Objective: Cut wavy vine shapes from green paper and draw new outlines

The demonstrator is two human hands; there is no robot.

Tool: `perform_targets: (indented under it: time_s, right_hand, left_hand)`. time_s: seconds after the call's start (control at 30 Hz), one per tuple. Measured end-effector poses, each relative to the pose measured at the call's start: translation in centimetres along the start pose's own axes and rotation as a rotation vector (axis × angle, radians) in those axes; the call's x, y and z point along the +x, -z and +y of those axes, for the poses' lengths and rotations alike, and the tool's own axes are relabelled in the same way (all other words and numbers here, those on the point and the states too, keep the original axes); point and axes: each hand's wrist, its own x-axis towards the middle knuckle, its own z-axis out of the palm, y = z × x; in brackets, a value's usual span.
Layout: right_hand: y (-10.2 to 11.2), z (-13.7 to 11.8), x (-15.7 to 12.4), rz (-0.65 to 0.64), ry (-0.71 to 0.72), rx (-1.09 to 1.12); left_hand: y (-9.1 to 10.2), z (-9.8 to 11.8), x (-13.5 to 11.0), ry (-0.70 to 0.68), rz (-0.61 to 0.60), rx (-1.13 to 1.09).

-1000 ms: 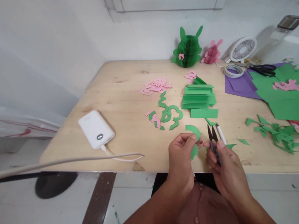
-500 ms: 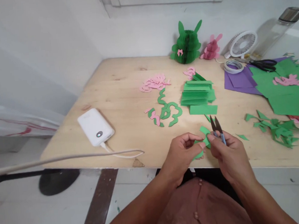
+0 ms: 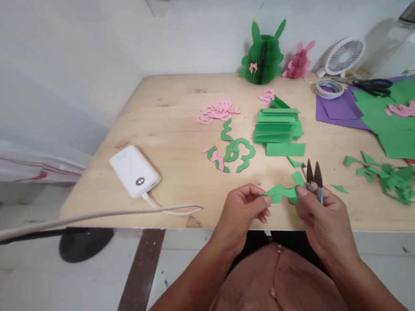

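Observation:
A wavy green paper cutout (image 3: 281, 193) is stretched between my hands over the table's front edge. My left hand (image 3: 245, 204) pinches its left end between thumb and fingers. My right hand (image 3: 323, 213) grips its right end with thumb and finger, and also holds small thread snips (image 3: 314, 176), dark blades pointing up and slightly apart. Beyond my hands lie curly green cutouts (image 3: 241, 145), a pile of pink cutouts (image 3: 216, 110) and folded green paper strips (image 3: 277, 126).
Green scraps (image 3: 388, 175) lie at right, near green sheets (image 3: 403, 135), purple paper (image 3: 340, 109), tape rolls (image 3: 329, 89) and black scissors (image 3: 372, 86). Behind stand a green paper figure (image 3: 263, 60), a pink one (image 3: 299, 63), a fan (image 3: 345, 56) and a bottle (image 3: 392, 40). A power bank (image 3: 135, 171) with cable sits left.
My hands have moved apart, the right one rightward, and the green cutout that was bunched between them is now drawn out lengthwise. The camera view has shifted slightly.

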Motion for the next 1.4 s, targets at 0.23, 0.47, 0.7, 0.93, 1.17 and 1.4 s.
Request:
perform_targets:
  time_s: [0.23, 0.47, 0.7, 0.93, 1.17, 1.4]
  right_hand:
    - [1.2, -0.4, -0.1, -0.021, -0.002, -0.005]
    - [3.3, -2.8, 2.3, -0.172, 0.027, -0.221]
    - [2.6, -3.9, 2.7, -0.494, 0.057, -0.681]
    - [1.7, -2.4, 1.6, -0.531, -0.034, -0.646]
    - [2.1, -0.3, 0.4, -0.498, -0.093, -0.504]
    - [2.0, -1.2, 0.9, -0.33, -0.035, -0.513]
  left_hand:
    - [0.9, 1.0, 0.6, -0.02, -0.064, 0.056]
    - [2.1, 2.6, 0.7, 0.018, -0.242, 0.341]
    - [2.2, 3.1, 1.0, 0.011, -0.355, 0.447]
    - [1.9, 3.1, 1.2, 0.047, -0.311, 0.311]
    - [1.7, 2.9, 1.3, 0.024, -0.284, 0.221]
    - [1.8, 2.9, 1.3, 0.05, -0.283, 0.27]
